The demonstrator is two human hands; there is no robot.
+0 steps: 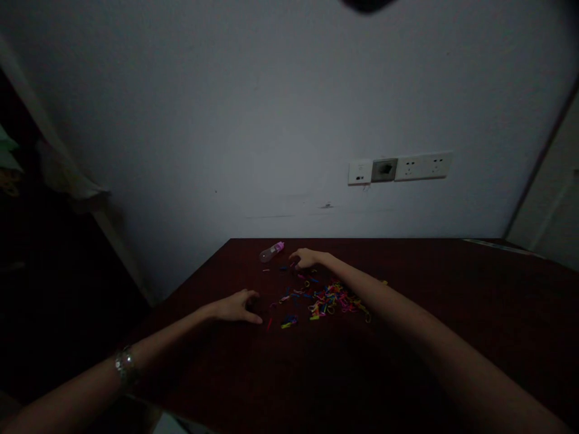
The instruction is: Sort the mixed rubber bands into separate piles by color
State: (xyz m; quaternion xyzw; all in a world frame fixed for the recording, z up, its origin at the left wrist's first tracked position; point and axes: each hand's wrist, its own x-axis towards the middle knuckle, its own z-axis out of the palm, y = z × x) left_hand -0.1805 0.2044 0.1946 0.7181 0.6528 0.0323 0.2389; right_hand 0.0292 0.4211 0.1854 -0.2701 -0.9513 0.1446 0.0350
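My left hand rests low over the dark table, thumb and fingers apart, with nothing visible between them. Just right of its thumb lies a short red strip. My right hand reaches to the far side, fingers bent downward near small coloured pieces; whether it grips one is too dark and small to make out. A heap of colourful small bands and strips lies beside my right forearm. A smaller cluster of blue and yellow pieces sits nearer me, and other pieces are scattered between the hands.
A clear bottle with a pink top lies on its side near the back edge of the dark red table. Behind it rises a pale wall with a row of sockets. The table's left edge slants towards me.
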